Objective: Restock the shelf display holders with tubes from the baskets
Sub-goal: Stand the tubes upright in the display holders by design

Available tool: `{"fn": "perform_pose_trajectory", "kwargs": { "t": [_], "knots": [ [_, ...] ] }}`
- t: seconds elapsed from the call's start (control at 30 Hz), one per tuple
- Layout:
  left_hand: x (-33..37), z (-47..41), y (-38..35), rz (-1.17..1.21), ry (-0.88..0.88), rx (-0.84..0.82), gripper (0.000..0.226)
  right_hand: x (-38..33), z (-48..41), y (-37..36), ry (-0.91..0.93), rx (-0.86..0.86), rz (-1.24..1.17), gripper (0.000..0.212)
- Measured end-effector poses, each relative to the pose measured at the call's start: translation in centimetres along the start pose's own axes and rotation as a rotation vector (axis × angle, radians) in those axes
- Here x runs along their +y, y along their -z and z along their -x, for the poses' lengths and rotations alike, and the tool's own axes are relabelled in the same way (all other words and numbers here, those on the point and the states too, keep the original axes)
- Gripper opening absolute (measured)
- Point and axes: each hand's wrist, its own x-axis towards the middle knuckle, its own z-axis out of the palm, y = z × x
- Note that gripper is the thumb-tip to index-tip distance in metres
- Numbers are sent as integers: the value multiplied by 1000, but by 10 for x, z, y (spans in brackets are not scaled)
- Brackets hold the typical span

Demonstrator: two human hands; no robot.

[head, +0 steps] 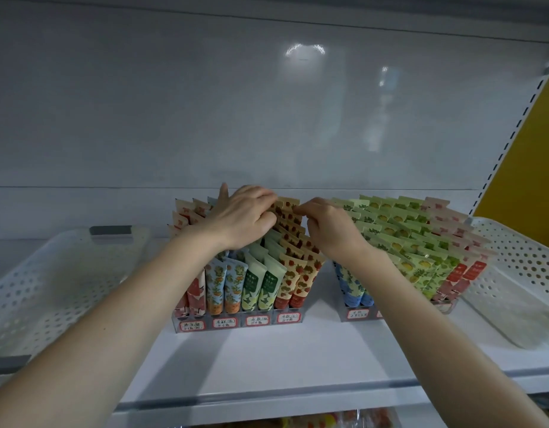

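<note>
Here, tubes (293, 273) pack the holder (239, 322); left hand (242, 217), right hand (328, 227) pinch some.

A clear left holder (239, 322) stands on the white shelf (267, 359), packed with upright tubes leaning back in labelled lanes, with strawberry tubes (298, 273) in the rightmost lane. Just beside it, the right holder (356, 315) carries what seem to be blue tubes, then lemon-green tubes (421, 267). A perforated white left basket (35, 288) and right basket (520, 251) flank them.
</note>
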Motion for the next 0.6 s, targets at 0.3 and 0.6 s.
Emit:
{"fn": "perform_pose_trajectory", "kwargs": {
  "t": [0.3,0.6],
  "knots": [
    [-4,-13,4,-44,36,-58,48,-2,-21,4,-10,-38,33,46],
    [-4,-9,5,-27,34,1,48,-5,-27,5,-49,-68,25,43]
  ]
}}
